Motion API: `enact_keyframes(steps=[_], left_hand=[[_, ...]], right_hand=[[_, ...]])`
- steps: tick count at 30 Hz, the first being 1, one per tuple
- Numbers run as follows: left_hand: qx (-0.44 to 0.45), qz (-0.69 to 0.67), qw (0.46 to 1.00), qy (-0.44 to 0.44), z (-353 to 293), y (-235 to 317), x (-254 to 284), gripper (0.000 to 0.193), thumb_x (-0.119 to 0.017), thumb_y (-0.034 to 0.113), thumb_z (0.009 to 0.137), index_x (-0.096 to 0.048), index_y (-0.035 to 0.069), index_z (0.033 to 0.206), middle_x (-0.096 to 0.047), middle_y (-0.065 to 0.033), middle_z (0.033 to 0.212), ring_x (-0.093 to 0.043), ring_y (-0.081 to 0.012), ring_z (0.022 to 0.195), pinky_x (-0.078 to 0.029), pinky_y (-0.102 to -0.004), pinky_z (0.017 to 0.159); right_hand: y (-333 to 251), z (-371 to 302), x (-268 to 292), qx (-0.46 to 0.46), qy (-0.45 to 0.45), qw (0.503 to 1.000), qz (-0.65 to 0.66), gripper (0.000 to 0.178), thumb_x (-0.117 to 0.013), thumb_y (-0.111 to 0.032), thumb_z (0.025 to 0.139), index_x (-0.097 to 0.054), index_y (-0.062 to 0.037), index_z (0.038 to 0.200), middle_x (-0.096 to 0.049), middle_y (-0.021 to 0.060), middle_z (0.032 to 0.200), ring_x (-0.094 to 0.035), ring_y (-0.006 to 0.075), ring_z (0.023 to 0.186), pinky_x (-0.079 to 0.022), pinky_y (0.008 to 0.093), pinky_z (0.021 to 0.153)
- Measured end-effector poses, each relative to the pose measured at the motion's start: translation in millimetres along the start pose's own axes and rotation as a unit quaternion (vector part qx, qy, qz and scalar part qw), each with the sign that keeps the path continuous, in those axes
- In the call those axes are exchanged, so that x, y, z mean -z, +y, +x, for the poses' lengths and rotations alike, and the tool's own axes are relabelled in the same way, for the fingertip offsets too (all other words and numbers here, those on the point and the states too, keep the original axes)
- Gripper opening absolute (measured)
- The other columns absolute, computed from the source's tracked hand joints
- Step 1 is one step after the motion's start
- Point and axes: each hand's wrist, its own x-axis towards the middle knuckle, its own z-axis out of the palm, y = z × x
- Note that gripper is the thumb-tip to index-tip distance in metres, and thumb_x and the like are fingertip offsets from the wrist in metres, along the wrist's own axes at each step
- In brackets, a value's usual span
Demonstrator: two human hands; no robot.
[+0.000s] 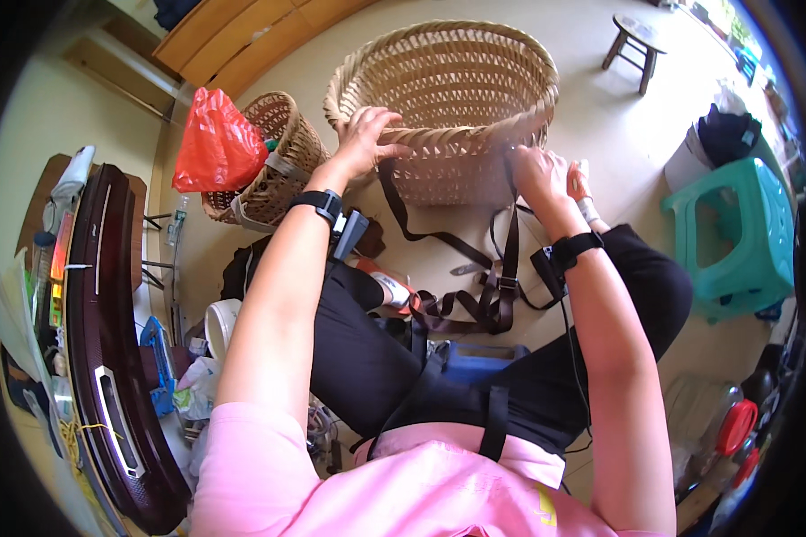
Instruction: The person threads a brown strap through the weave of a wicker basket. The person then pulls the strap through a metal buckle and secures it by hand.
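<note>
A large woven bamboo basket [448,174] stands on the floor in front of me, its wide mouth facing up. My left hand [364,145] grips its near rim at the left, fingers over the edge and thumb along the outside. At the basket's near right side, my right hand [541,177] is closed on a dark webbing strap [512,242]; its fingertips are partly hidden. From the basket the strap hangs down to the floor, lying in loops with a buckle between my legs.
Left of the basket stands a smaller woven basket [300,134] with a red plastic bag [217,143] on it. A teal plastic stool [739,242] is at my right, a small wooden stool [634,46] farther off. Behind the straps lies a blue box [479,358] near my lap.
</note>
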Motion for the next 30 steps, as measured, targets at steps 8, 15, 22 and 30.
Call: enact_keyframes(steps=[8,15,22,30], left_hand=[[0.161,-0.003,0.967,0.200,-32.1,-26.7,-33.7,0.101,-0.060,0.072,0.085,-0.027,0.005,0.153,-0.034,-0.0297,0.149,-0.030,-0.0449,0.142,-0.025,-0.0536,0.118],[0.489,-0.213,0.812,0.239,-93.2,-57.5,-65.4,0.058,-0.062,0.045,0.094,-0.057,-0.002,0.128,-0.061,-0.0259,0.121,-0.054,-0.0432,0.118,-0.042,-0.0507,0.103],[0.138,-0.092,0.894,0.417,-61.3,-7.8,-24.8,0.022,-0.064,0.012,0.092,-0.063,0.004,0.112,-0.064,-0.0165,0.112,-0.058,-0.0363,0.110,-0.045,-0.0464,0.098],[-0.029,-0.257,0.945,0.200,41.1,61.4,37.4,0.032,-0.060,0.033,0.100,-0.070,0.006,0.115,-0.073,-0.0136,0.110,-0.070,-0.0310,0.102,-0.053,-0.0401,0.090]], right_hand=[[-36.6,9.5,-7.9,0.000,-0.007,1.000,-0.026,0.017,-0.060,-0.012,0.084,-0.076,-0.0092,0.082,-0.073,0.0159,0.081,-0.073,0.0345,0.082,-0.056,0.0446,0.074],[-30.2,11.6,-8.7,-0.007,-0.003,0.999,-0.032,0.036,-0.053,-0.031,0.098,-0.075,-0.0085,0.082,-0.072,0.0184,0.080,-0.072,0.0382,0.083,-0.055,0.0491,0.077],[-30.0,11.6,-11.8,0.004,0.026,1.000,0.005,0.043,-0.055,-0.037,0.098,-0.072,-0.0037,0.076,-0.069,0.0218,0.076,-0.068,0.0420,0.075,-0.052,0.0525,0.072],[-23.8,-4.7,-8.5,0.030,0.021,0.999,0.006,0.030,-0.052,-0.037,0.102,-0.060,-0.0082,0.100,-0.070,0.0168,0.075,-0.068,0.0406,0.070,-0.051,0.0523,0.071]])
